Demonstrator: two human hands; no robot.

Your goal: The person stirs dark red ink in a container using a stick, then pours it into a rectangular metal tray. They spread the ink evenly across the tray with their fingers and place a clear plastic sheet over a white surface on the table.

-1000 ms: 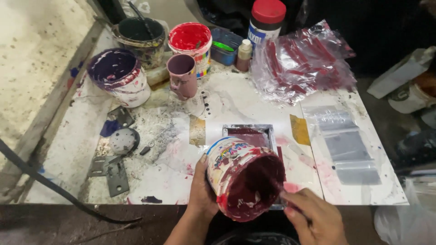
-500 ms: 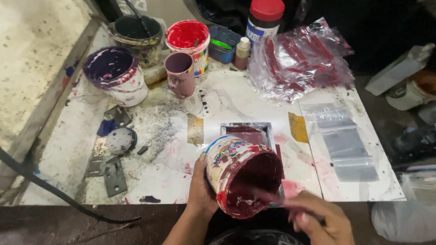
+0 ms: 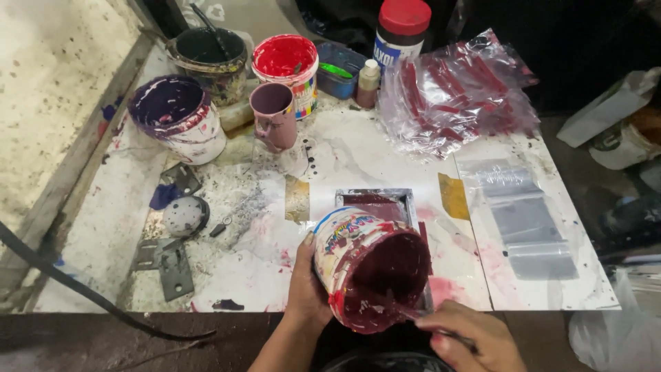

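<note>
While paint-smeared, white worktable [image 3: 358,158] beside concrete floor [image 3: 48,89].

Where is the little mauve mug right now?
The mauve mug stands upright toward the table's far left, between the purple-stained bucket and the red paint tub.

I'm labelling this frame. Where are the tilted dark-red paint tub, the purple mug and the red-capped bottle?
Tilted paint tub [image 3: 348,241], head view, printed outer wall.
Purple mug [image 3: 275,120], head view, side wall.
Red-capped bottle [image 3: 405,15], head view, cap top.
</note>
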